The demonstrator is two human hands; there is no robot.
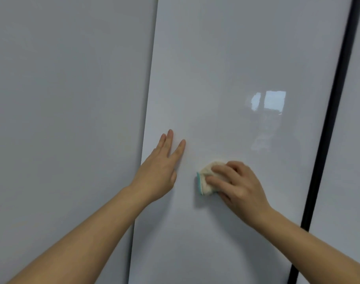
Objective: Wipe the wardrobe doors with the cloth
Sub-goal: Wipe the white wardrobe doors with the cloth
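The person is facing a glossy white flat wardrobe door (216, 68), the middle panel of three. The left hand (160, 171) is lying open and flat against it, with straight, slightly spread fingers pointing up. It is sitting just inside the door's left edge (149, 99), and the wrist and forearm are crossing that edge from the lower left.

The right hand (238, 185) is gripping a bunched cream cloth with a teal trim (205, 179), fingers curled over it and pressing it onto the same door. The cloth is sitting in the lower middle of the panel, between the two hands. It is near the left hand but apart from it, and its teal trim is facing left.

To the left, a duller grey-white door panel (62, 99) is meeting the middle door along a thin, slanting seam. To the right, a narrow black vertical strip (328, 130) is bounding the middle door, well apart from the cloth, and another pale door panel (351, 160) is showing beyond it.

A wide stretch of door surface is reaching above the cloth and rightward to the black strip. More of it is running down between the forearms. A bright window reflection (269, 102) is showing on the gloss above and right of the right hand.
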